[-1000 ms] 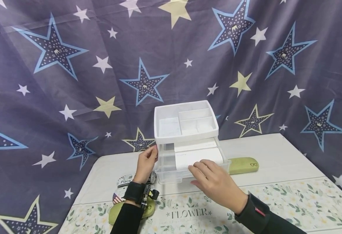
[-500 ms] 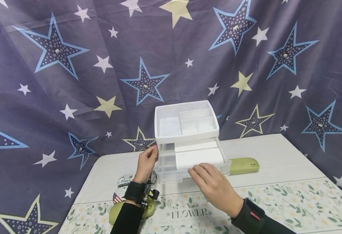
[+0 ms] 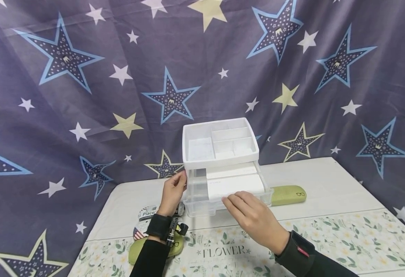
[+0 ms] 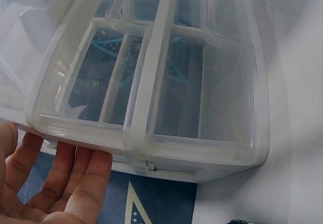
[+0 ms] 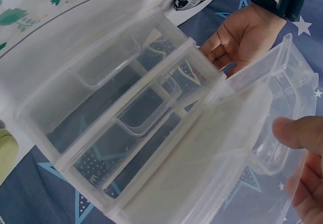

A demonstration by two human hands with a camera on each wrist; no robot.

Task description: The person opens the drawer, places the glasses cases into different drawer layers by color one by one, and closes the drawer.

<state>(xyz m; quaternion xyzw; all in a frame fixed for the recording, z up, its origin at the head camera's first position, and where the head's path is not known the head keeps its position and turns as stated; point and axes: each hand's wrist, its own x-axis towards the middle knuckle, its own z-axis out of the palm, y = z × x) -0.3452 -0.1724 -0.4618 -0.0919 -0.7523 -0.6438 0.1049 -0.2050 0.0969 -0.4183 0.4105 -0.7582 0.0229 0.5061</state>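
Note:
A storage organizer with a white compartmented top tray point(image 3: 220, 143) stands on the table. Its clear upper drawer point(image 3: 199, 209) sticks out at the front, holding a white box point(image 3: 235, 186) and another white piece behind it. My right hand point(image 3: 258, 221) pinches this drawer's front wall, thumb on one face and fingers on the other, as the right wrist view shows. My left hand point(image 3: 173, 194) is at the organizer's left side; in the left wrist view its fingertips point(image 4: 96, 163) touch an edge of the frame. Lower clear drawers point(image 5: 101, 85) are pushed in.
A green glasses case point(image 3: 289, 195) lies right of the organizer. Another green case point(image 3: 138, 250) and a black-and-white item with a printed label point(image 3: 148, 213) lie by my left forearm. A star-patterned cloth point(image 3: 95, 96) hangs behind the table point(image 3: 313, 175).
My right hand's fingers have settled slightly lower on the drawer front, and its thumb has gone out of sight in the head view. The left hand and the drawer look unmoved.

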